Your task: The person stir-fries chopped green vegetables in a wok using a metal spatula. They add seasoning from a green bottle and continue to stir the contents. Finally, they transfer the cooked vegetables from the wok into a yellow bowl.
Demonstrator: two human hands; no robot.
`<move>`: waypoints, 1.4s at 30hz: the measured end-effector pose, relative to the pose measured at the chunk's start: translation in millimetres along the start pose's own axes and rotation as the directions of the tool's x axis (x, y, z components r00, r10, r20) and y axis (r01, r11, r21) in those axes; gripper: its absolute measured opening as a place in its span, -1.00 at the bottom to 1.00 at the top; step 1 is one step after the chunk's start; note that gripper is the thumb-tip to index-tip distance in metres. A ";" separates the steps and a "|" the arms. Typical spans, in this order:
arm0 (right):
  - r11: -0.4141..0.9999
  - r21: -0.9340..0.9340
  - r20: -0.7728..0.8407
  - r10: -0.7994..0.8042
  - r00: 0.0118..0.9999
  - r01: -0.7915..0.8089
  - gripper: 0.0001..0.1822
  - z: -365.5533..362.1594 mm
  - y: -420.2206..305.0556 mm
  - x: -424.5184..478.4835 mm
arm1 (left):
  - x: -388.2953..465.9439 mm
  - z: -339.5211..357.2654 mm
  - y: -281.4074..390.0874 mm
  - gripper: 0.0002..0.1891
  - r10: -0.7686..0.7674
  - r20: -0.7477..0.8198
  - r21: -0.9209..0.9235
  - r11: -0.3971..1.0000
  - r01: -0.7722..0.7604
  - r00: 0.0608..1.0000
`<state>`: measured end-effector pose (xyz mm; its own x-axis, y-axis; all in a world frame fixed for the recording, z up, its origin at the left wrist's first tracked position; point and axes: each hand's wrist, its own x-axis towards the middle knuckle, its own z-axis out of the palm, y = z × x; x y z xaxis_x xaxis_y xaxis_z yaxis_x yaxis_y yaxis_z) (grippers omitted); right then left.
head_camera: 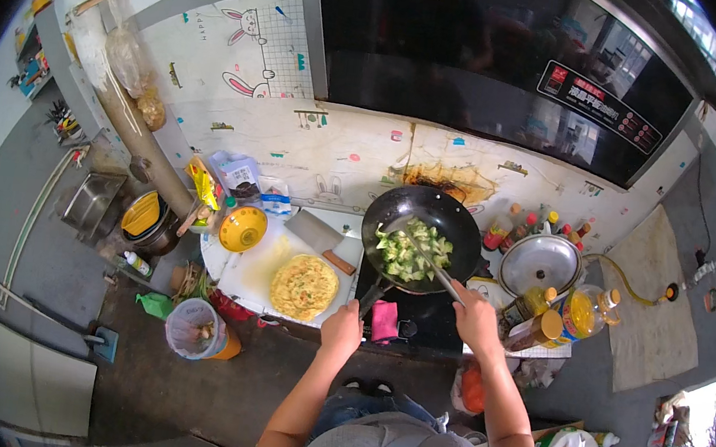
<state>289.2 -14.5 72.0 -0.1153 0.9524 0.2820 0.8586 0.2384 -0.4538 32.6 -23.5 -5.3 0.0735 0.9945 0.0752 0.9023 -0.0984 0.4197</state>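
My left hand (342,330) grips the handle (375,296) of a black wok (386,208) on the stove (429,329). Chopped green vegetable pieces, which look like broccoli (417,251), lie in the bottom of the wok. My right hand (476,317) is closed around the handle of a metal spatula (441,273), which slants down into the wok. The spatula's blade is hard to make out among the vegetables. Left of the stove, a round yellow egg pancake (304,287) rests on a white cutting board (246,277). Behind it lies a cleaver (314,232) with a wooden handle.
A pink cloth (385,322) lies on the stove's front. To the right stand a pot lid (540,267), oil bottles (586,312) and several seasoning bottles (517,230). On the left are a yellow bowl (243,228) and a lined bin (199,330). A range hood (441,55) hangs above.
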 end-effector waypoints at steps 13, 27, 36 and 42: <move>0.998 -0.058 0.110 0.024 0.994 -0.018 -0.51 -14.1 0.5 -14.5 | -0.5 4.0 -2.8 -0.69 0.011 -0.018 -0.008 1.000 -0.011 1.000; 0.975 0.039 0.257 0.201 0.945 -0.218 -0.60 -74.9 -2.9 -37.3 | -1.1 2.5 -2.2 -0.65 0.023 -0.002 0.003 1.000 -0.023 1.000; 0.993 0.029 0.200 0.103 0.974 -0.111 -0.52 9.8 24.8 -37.5 | -0.4 4.3 -3.8 -0.66 0.029 -0.009 -0.004 1.000 -0.029 1.000; 0.984 -0.021 0.205 0.177 0.963 -0.176 -0.57 -66.2 17.1 -34.2 | -0.5 1.1 -2.4 -0.64 0.005 0.012 -0.002 1.000 -0.005 1.000</move>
<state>340.9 -55.6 110.6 -0.0616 0.9979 0.0181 0.8760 0.0627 -0.4782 30.8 -23.7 -7.3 0.0828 0.9944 0.0662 0.9012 -0.1031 0.4209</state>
